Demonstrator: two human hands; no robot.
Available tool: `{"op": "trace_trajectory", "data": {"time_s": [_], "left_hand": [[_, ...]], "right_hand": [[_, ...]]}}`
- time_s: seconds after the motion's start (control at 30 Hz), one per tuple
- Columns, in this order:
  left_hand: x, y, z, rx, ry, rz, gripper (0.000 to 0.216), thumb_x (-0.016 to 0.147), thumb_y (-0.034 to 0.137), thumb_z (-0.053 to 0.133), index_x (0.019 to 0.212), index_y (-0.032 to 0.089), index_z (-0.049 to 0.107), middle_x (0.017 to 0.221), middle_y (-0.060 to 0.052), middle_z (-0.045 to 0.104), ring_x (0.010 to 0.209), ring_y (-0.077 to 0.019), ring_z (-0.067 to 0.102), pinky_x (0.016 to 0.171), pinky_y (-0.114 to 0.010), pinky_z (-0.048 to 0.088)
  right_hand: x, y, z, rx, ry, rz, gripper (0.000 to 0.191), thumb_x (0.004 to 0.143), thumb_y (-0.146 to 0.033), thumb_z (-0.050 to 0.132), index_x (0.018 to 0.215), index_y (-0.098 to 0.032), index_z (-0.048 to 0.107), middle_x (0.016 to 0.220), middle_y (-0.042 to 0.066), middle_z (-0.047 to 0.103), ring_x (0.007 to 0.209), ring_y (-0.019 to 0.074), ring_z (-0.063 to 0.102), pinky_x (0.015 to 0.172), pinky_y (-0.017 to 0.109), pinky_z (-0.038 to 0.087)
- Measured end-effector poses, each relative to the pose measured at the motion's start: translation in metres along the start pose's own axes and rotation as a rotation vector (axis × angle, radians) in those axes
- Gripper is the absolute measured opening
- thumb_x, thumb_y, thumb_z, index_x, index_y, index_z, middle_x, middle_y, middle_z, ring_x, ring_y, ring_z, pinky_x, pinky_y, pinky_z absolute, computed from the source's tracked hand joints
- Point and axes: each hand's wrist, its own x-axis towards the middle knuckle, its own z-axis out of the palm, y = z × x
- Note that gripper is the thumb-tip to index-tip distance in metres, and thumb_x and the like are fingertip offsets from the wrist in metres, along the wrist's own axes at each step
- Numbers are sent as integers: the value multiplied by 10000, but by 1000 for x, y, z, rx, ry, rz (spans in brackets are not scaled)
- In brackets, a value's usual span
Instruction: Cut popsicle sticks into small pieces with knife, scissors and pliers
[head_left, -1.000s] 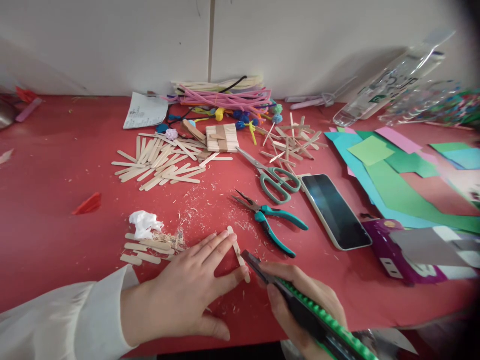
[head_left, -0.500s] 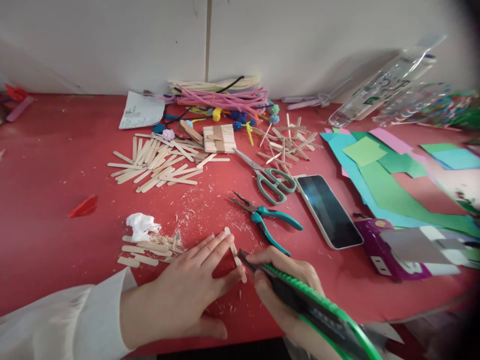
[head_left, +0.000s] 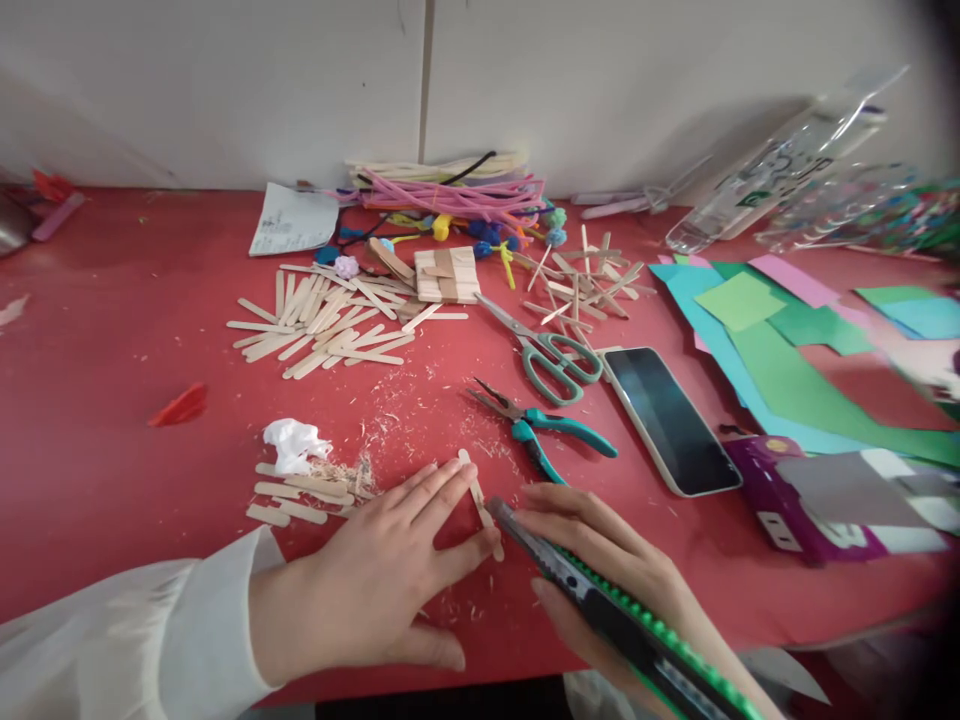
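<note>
Knife tip: close beside the stick; whether it touches the wood is hard to make out.
Knife butt: the craft knife (head_left: 600, 605) runs out past the bottom edge, so its far end is cut off.
Pliers: the lower handle of the teal-handled pliers (head_left: 525, 428) disappears behind the right hand.
Note: the handwriting on the white paper (head_left: 292, 218) is too small to read.
Bottle: lettering on the clear bottle (head_left: 780, 170) is blurred.
Purple object: this item (head_left: 780, 500), right of the phone (head_left: 675, 420), cannot be clearly identified.
Left hand: palm down, fingers spread, the left hand (head_left: 382, 580) presses the stick without closing round it; one fingertip lies at its upper end, the index near its lower end.
Right hand: the right hand (head_left: 637, 565) grasps the knife, fingers extended along one side, thumb opposite; its palm is hidden.
Stick: the wooden stick (head_left: 478, 497) lies slanted on the red table (head_left: 150, 330), between the left fingers and the knife tip.
Shavings: wood shavings (head_left: 386, 410) are scattered beyond the left hand.
</note>
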Motion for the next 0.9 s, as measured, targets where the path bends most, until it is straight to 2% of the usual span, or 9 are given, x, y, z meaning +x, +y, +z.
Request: {"op": "trace_trajectory", "data": {"time_s": [0.17,0.4,0.57,0.83,0.9], "left_hand": [[-1,1,0,-18,-21,-11,933,657,666,658,1416,231,333,1493,-265,183,1345,-432,220,993,-552,366],[-1,2,-2,-5,-31,-9,906,658,650,671,1394,212,376,1478,-287,202,1339,-443,226,984,-566,370],[0,2,-2,-20,-27,-18,939,635,656,684,1399,214,364,1474,-303,189,1326,-459,241,962,-578,387],[0,1,-1,-58,-38,-30,936,639,629,702,1409,234,345,1504,-258,147,1352,-432,194,1005,-562,348],[1,1,0,-76,-46,-32,938,628,623,714,1402,230,357,1510,-251,130,1355,-432,189,1014,-562,336]], "right_hand": [[3,4,-1,-51,-14,-120,417,779,-51,469,1144,-217,581,1050,68,710,923,168,692,812,264,570],[14,4,-14,-117,-85,-271,380,722,-22,517,1060,-181,589,995,82,735,866,170,715,785,222,580],[5,9,-6,-105,-1,-246,299,758,-60,512,1005,-195,615,987,84,736,825,161,720,750,226,586],[-3,12,5,-125,94,-247,326,768,-81,510,1058,-185,620,975,77,737,836,175,718,730,255,597],[-1,11,4,-133,74,-253,354,757,-62,514,1071,-190,614,973,72,739,839,178,718,741,257,597]]}}
